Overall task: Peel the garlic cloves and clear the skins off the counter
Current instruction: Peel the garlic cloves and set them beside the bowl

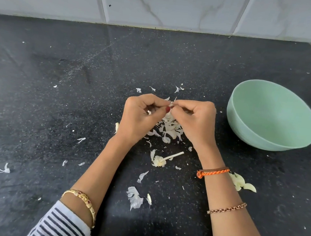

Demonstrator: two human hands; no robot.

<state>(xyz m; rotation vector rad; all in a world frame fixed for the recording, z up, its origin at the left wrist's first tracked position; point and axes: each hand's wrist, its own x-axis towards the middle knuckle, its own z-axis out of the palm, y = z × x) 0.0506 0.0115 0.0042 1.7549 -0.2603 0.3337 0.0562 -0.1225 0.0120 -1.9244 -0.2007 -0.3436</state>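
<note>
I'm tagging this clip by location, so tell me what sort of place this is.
Most likely a home kitchen. A dark speckled stone counter runs up to a marble-look tiled wall, a green bowl stands on it, and both hands work over scattered garlic skins.

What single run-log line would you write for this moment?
step: peeling | left hand and right hand: pinching one garlic clove | skins: scattered on counter | green bowl: no cloves visible inside

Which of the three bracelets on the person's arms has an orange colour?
The braided orange cord bracelet at the wrist of the right hand. The copper chain bracelet sits lower on that forearm; the gold bangle is on the left arm.
</note>
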